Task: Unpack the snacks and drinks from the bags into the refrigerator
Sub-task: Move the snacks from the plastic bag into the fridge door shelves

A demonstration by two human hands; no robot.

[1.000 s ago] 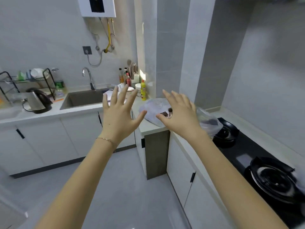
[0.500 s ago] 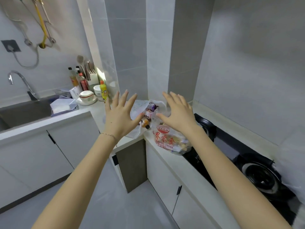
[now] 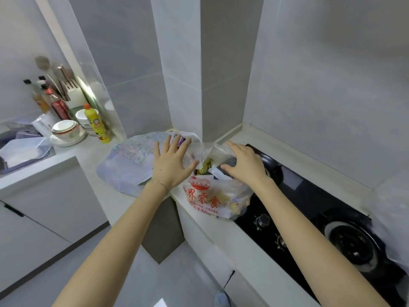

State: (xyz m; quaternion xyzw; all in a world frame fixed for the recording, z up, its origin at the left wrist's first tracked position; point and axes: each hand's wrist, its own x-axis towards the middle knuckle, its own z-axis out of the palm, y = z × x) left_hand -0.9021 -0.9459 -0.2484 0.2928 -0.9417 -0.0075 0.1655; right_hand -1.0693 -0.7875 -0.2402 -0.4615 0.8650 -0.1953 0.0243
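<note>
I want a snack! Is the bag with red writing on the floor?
No, the bag with red writing sits on the counter beside the stove.

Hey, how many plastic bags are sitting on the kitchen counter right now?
2. One pale bag with green print lies in the counter corner, by the left hand. One with red print sits beside the stove, by the right hand. No others show.

Two plastic bags sit side by side on a counter (image 3: 93,156) corner: a slumped whitish bag (image 3: 130,165) with bluish print at left, then a clear red-lettered bag (image 3: 212,196) stuffed with wrapped snacks (image 3: 204,168).
</note>
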